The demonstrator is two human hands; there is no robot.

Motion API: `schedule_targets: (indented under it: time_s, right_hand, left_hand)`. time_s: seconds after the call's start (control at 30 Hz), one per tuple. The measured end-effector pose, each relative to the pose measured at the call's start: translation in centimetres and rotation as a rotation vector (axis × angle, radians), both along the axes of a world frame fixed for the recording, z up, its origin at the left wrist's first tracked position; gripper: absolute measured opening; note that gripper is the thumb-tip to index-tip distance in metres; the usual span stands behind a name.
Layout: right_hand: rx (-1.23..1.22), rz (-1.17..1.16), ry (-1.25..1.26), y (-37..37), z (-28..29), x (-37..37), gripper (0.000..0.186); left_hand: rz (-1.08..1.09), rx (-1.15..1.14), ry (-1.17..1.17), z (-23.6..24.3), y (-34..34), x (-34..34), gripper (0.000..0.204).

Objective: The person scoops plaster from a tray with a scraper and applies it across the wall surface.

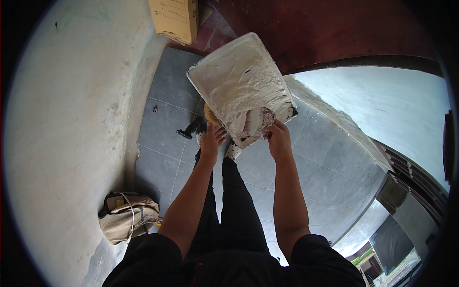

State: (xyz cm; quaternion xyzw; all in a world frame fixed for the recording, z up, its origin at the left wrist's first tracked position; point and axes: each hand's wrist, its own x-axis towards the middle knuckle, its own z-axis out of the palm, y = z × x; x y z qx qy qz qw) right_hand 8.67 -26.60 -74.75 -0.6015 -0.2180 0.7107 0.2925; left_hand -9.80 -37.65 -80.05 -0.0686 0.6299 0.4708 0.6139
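Note:
In front of me is a pale rectangular tray or board point(239, 71) with a raised rim, tilted on the picture and coated with an uneven whitish layer. My right hand point(277, 134) pinches a crumpled, translucent plastic piece with reddish streaks point(258, 122), over the tray's near right corner. By the near left edge, my left hand point(213, 139) has its fingers stretched out, and I see nothing gripped in them. Just beyond its fingertips shows a tan rounded thing point(209, 115), partly hidden by the tray; its kind is unclear.
A dark thing with a flat end point(184, 134) protrudes below the tray's left side. Grey floor tiles point(160, 124) lie between a pale wall point(86, 105) and a light-blue wall point(373, 95). A beige bag point(128, 217) leans at left; a cardboard box point(176, 19) stands at the far end.

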Motion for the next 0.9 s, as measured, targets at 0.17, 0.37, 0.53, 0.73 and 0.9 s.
schedule_targets:
  time_s: [0.17, 0.37, 0.53, 0.73, 0.9]
  right_hand:
    - [-0.023, -0.121, 0.145, -0.1, 4.7, 0.6, 0.027]
    - [0.05, -0.139, 0.184, 1.3, 10.7, 0.9, 0.026]
    - [0.149, -0.087, 0.097, 1.5, 6.0, 0.9, 0.022]
    - [-0.007, -0.135, -0.083, -2.7, -2.7, 1.1, 0.011]
    - [-0.104, -0.325, 0.173, -3.9, 0.6, 0.6, 0.007]
  left_hand:
    - [0.061, -0.038, 0.084, 2.8, -1.5, -0.3, 0.081]
    - [0.111, 0.025, 0.087, 8.3, -1.8, -0.9, 0.081]
    - [0.113, 0.1, 0.123, 6.7, -1.1, -1.4, 0.083]
    - [0.071, 0.001, 0.085, 3.1, -2.7, -2.3, 0.082]
    - [0.024, -0.001, 0.085, 4.6, -3.5, -4.5, 0.081]
